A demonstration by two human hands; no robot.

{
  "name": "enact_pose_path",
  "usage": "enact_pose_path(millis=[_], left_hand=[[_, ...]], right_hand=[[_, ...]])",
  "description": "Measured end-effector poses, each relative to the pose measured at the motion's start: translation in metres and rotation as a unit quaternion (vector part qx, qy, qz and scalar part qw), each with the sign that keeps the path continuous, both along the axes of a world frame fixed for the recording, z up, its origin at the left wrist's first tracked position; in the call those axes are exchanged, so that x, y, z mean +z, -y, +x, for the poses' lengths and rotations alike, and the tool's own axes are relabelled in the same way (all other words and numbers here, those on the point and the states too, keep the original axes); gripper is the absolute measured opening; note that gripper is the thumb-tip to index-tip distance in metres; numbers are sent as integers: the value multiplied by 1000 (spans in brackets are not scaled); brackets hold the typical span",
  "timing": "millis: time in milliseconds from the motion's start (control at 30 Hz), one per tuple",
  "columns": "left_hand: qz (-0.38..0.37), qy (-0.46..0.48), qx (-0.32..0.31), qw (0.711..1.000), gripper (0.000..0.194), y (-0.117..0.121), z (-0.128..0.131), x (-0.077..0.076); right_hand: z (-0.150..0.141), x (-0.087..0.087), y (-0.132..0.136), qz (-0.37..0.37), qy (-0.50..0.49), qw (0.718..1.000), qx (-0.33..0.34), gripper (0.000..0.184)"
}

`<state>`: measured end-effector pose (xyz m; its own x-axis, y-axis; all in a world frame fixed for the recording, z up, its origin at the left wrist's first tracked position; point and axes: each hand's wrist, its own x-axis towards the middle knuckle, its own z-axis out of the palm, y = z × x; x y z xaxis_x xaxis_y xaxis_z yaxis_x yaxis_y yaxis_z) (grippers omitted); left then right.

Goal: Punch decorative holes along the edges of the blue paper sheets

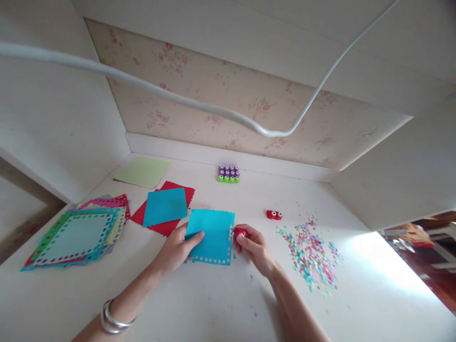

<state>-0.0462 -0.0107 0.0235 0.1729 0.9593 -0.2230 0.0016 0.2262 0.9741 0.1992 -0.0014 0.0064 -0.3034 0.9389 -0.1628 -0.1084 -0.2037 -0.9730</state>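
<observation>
My left hand (183,244) pinches a blue sheet of paper (212,235) by its left side, thumb on top. Small punched holes run along the sheet's bottom edge and up its right edge; the top edge looks scalloped. In my right hand (254,244) is a red craft punch (239,233), gripped with the thumb on it, at the sheet's right edge. Whether the paper sits inside the punch's slot is hard to make out. Two more red punches (274,214) stand on the table beyond my right hand.
Purple and green punches (228,174) stand in rows near the back wall. Paper confetti (313,256) lies heaped at right. To the left are a pile of punched sheets (78,235), blue paper (166,206) over red paper (171,229), and pale green sheets (144,172). A white cable (213,109) hangs across above.
</observation>
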Motion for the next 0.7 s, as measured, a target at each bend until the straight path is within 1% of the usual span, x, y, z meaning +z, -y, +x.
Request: enact_pose_path(millis=[100,200,333,400,467,533,567,700], left_hand=[[4,8,11,1000,55,0,0,2],[-6,18,12,1000,56,0,1,3],[-18,23,7,1000,54,1,1,3],[-24,11,8,1000,52,1,1,3],[-21,2,9,1000,50,1,0,4],[-8,3,9,1000,48,1,0,4],[-3,5,8,1000,48,2,0,5],[-13,-4,2,1000,51,2,-1,5]], right_hand=[[5,0,-1,7,-16,1000,-8,28],[8,3,-1,4,-49,998,-36,28],[17,10,0,8,-91,990,-109,36],[27,15,1,11,-90,983,-157,39],[41,22,1,7,-68,980,-189,45],[58,29,1,9,-38,978,-207,52],[68,32,0,14,-23,976,-215,52],[117,41,-7,54,50,963,-260,41]])
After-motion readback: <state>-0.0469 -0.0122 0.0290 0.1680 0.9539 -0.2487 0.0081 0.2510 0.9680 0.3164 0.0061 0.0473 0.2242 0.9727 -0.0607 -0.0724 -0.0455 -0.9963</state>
